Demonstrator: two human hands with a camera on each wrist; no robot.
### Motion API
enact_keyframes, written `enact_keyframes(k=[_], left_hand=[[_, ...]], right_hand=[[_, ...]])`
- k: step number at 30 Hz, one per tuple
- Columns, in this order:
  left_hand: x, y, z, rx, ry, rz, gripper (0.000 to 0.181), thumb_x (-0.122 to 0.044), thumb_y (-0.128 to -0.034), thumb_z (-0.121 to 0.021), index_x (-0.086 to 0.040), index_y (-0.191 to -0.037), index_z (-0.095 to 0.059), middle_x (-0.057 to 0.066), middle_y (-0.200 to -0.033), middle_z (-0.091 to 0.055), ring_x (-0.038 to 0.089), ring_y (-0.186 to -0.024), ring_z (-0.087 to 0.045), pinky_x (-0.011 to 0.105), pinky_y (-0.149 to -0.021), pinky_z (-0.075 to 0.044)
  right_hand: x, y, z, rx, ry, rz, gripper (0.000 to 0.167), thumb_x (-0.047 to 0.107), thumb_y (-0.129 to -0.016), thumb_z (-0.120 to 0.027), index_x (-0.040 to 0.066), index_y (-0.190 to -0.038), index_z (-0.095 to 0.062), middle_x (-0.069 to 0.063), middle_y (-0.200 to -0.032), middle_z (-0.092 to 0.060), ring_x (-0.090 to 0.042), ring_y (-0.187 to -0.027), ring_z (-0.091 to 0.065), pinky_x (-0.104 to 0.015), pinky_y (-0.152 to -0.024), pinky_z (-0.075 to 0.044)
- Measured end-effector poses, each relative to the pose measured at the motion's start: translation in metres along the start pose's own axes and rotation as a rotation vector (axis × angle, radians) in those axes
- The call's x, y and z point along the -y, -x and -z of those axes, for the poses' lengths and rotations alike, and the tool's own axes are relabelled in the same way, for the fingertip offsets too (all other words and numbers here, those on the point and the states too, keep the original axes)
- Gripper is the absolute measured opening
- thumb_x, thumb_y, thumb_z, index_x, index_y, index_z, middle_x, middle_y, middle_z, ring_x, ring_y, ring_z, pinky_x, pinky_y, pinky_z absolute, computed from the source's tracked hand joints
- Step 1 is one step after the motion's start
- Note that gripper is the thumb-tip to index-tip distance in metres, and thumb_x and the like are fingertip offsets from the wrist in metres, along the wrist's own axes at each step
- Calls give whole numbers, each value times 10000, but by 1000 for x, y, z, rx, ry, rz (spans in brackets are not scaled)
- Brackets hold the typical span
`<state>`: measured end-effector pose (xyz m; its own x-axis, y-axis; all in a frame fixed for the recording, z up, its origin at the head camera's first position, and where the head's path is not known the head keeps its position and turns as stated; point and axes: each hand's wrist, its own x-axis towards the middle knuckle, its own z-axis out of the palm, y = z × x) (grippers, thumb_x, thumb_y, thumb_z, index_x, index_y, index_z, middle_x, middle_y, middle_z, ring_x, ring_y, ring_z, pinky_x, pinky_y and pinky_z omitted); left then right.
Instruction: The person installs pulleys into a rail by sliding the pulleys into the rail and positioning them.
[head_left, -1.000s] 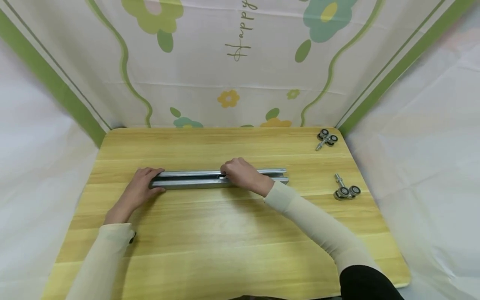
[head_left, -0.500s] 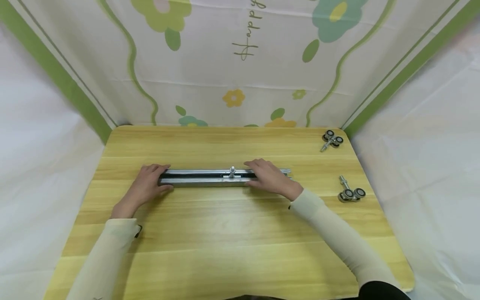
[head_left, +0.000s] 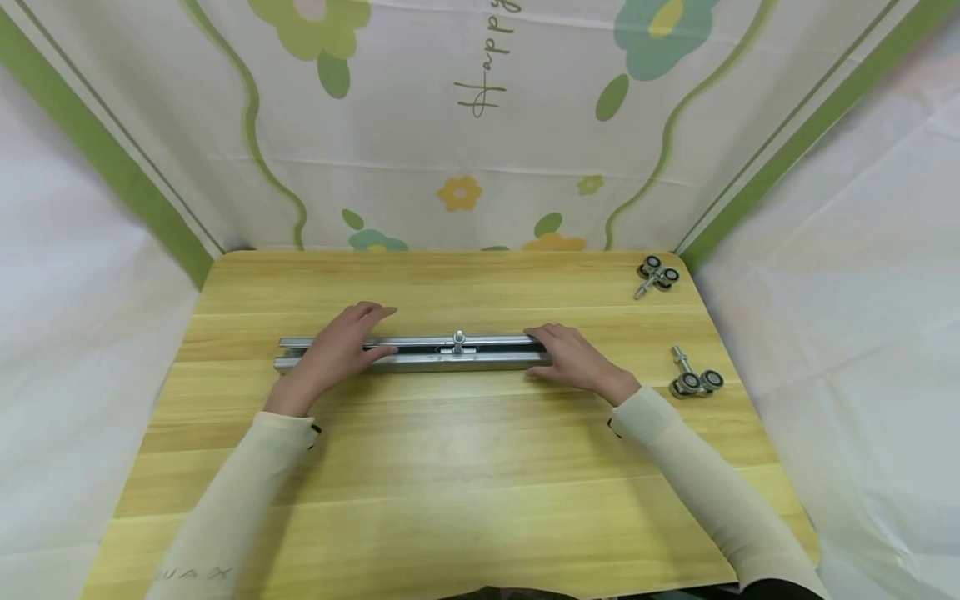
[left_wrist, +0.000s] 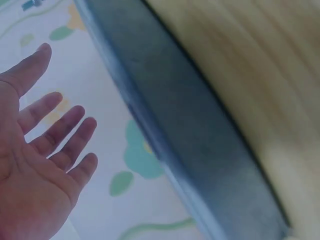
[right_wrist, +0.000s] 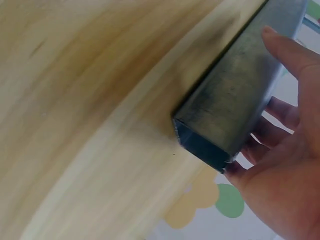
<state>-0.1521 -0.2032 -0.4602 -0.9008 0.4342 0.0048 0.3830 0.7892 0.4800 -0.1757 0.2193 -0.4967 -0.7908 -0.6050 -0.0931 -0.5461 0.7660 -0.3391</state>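
A metal channel rail point(head_left: 495, 362) lies lengthwise on the table with its slot facing up. Inside the slot sits a roller trolley point(head_left: 459, 340), its bolt standing up; the body is mostly hidden by the rail. My right hand point(head_left: 577, 360) grips the rail's right end, thumb along the near side and fingers on the far side, as the right wrist view also shows around the rail point(right_wrist: 225, 90). Over the rail's left part hovers my left hand point(head_left: 337, 352). In the left wrist view its fingers point(left_wrist: 60, 135) are spread, apart from the rail point(left_wrist: 170, 110).
Two more roller trolleys lie on the right of the wooden table point(head_left: 465, 483): one at the far corner point(head_left: 657, 273), the other nearer point(head_left: 696, 382). A flower-printed cloth point(head_left: 405, 125) hangs behind the table, and white cloth flanks both sides.
My right hand let go of the trolley, leaving its bolt visible, and moved right to the rail's end. My left hand left the rail's left end and shifted right above it.
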Motion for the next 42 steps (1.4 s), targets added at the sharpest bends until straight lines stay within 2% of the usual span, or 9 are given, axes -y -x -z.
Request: enact_keyframes(k=[4, 12, 19, 23, 27, 32, 42], left_hand=[[-16, -12, -2, 3, -1, -49, 671, -313, -996, -772, -63, -1559, -506, 201, -1479, -560, 408, -1347, -558, 595, -1060, -521], [-40, -30, -10, 1, -4, -129, 674, -295, -991, -781, -78, -1566, -504, 182, -1501, -553, 374, -1388, -529, 551, -1095, -513], [-59, -42, -19, 32, -13, -184, 595, -240, -990, -786, -76, -1517, -564, 143, -1401, -624, 315, -1199, -667, 480, -976, -591], [-68, -49, -29, 48, 0, -230, 567, -182, -983, -788, -46, -1493, -582, 163, -1363, -646, 333, -1166, -679, 480, -993, -580], [-76, -53, -38, 64, -10, -241, 525, -166, -985, -783, -37, -1463, -609, 153, -1364, -651, 316, -1192, -664, 465, -1022, -567], [-81, -57, -45, 48, -46, -237, 452, -150, -971, -800, -61, -1393, -666, 122, -1333, -678, 283, -1155, -690, 431, -973, -593], [-84, -62, -52, 22, -131, -228, 245, -78, -983, -766, -71, -1227, -749, 83, -1121, -767, 246, -985, -743, 407, -849, -626]], right_hand=[[-3, 0, -2, -6, -8, -2, 746, 357, -938, -837, 3, -1517, -526, -213, -1447, -614, -391, -1337, -579, -616, -1150, -424], [-11, -2, -7, -26, -22, 19, 717, 284, -927, -854, -17, -1496, -537, -205, -1366, -650, -364, -1237, -612, -593, -1076, -447], [-12, -3, -9, -28, -55, 24, 699, 272, -923, -858, -12, -1483, -552, -200, -1321, -663, -343, -1186, -621, -575, -1050, -451], [-11, -2, -11, -29, -71, 20, 690, 264, -923, -858, -18, -1476, -557, -197, -1307, -662, -337, -1171, -617, -577, -1048, -446], [-10, 1, -13, -26, -81, 9, 682, 261, -929, -852, -22, -1474, -554, -193, -1298, -658, -330, -1154, -612, -570, -1047, -441], [-9, 1, -12, -33, -69, 12, 681, 257, -932, -849, -26, -1474, -548, -195, -1302, -652, -329, -1156, -614, -572, -1059, -439], [-9, 0, -10, -35, -61, 18, 681, 263, -937, -845, -20, -1478, -543, -191, -1295, -651, -328, -1149, -614, -574, -1054, -439]])
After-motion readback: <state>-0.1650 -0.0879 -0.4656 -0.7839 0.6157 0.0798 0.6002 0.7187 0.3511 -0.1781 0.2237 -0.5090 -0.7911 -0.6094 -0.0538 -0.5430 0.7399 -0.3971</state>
